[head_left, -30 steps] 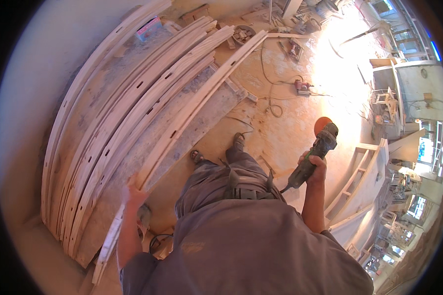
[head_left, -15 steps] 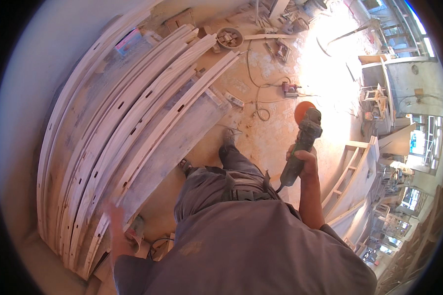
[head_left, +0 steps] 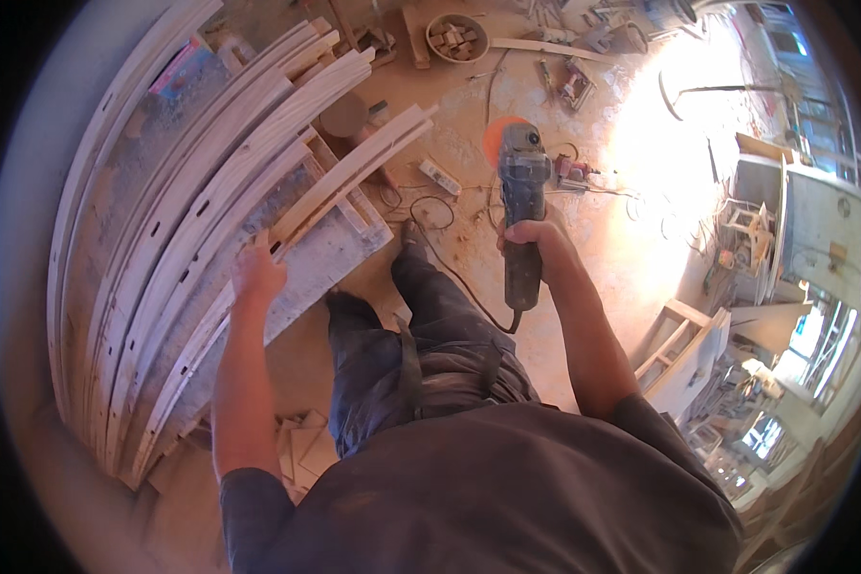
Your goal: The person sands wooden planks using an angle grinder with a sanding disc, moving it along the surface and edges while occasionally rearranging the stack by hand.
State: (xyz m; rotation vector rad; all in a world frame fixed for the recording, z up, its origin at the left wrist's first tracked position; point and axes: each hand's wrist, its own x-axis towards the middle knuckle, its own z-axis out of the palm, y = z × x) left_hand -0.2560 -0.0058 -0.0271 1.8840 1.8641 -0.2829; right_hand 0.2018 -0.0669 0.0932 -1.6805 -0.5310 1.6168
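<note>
My right hand (head_left: 536,244) is wrapped round the dark body of an angle grinder (head_left: 523,182). An orange disc (head_left: 496,140) shows at the tool's far end, over the floor. At the left, my left hand (head_left: 258,273) is closed on the nearest wooden strip (head_left: 330,191), a long pale piece with small dark slots. It lies on a grey workbench (head_left: 325,258) with several similar strips (head_left: 196,163) beside it. The grinder is apart from the wood. A dark power cord (head_left: 464,287) runs from its rear end.
A round tub of wood blocks (head_left: 456,40) stands on the far floor. A red power tool (head_left: 576,173) and loose cords lie beyond the grinder. To the right leans a wooden frame (head_left: 674,344). My legs are beside the bench; wood offcuts (head_left: 306,445) lie near my left elbow.
My left hand has moved forward along the bench and taken hold of the nearest strip. My right hand has brought the grinder leftward and farther from me. The view has shifted too.
</note>
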